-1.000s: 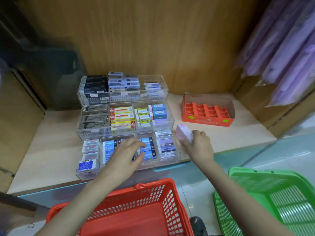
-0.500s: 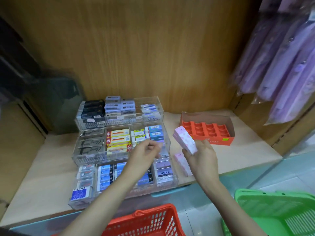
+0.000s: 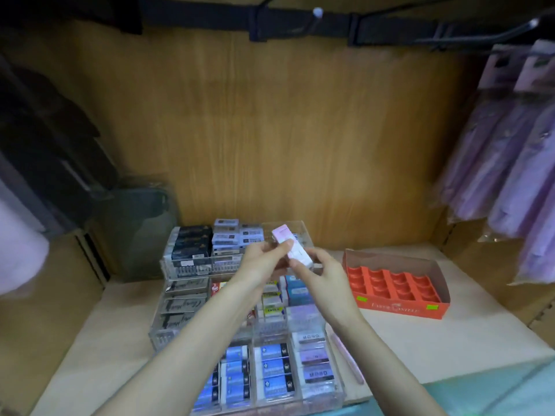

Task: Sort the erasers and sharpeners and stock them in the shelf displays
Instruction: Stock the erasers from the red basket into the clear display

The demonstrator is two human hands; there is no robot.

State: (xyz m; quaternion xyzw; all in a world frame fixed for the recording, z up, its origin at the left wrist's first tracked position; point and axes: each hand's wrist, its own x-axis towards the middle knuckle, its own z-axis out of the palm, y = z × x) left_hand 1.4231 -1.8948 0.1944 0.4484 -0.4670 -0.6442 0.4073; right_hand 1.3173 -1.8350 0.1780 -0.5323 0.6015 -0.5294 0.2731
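Pink-and-white eraser pack (image 3: 298, 254) is being held above the far tier of the clear display (image 3: 195, 267), left hand (image 3: 261, 262) and right hand (image 3: 322, 276) both pinching it. Judging by the far-right compartment looking empty, lowering it level there is seeming wisest.

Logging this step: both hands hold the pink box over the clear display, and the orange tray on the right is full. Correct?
No: the head view shows the orange tray empty. Both the left hand and right hand do hold the pink box over the clear display.
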